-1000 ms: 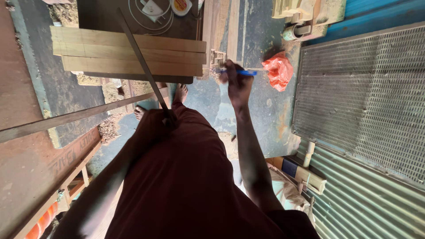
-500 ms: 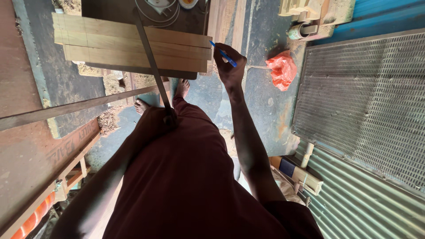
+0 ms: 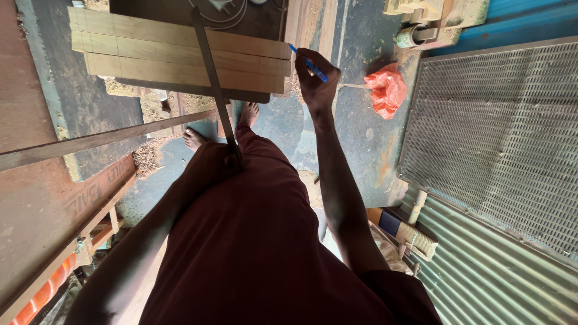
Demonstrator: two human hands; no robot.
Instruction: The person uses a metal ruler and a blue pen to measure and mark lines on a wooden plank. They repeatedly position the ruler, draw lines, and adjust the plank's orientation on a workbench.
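Workshop floor, sawdust, planks stacked on dark bench at far side. Right hand (image 3: 316, 81) pinches blue pen (image 3: 307, 62), tip touching right end of wood planks (image 3: 180, 57); planks' long axis runs left-right. Left hand (image 3: 226, 161), nearer body, grips metal ruler (image 3: 212, 78) lying across planks; fingers unclear.

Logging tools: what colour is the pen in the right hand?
Blue pen, seen in the head view.

Left hand (image 3: 226, 157): hidden against the dark maroon garment (image 3: 253, 241), where it meets the long grey metal straightedge (image 3: 212, 78); its grasp is indiscernible. Straightedge's far end, beyond the pale wooden planks (image 3: 174, 57), cut off by the top edge, as are the white coiled cables (image 3: 232, 11) behind those planks. Left forearm blurred.
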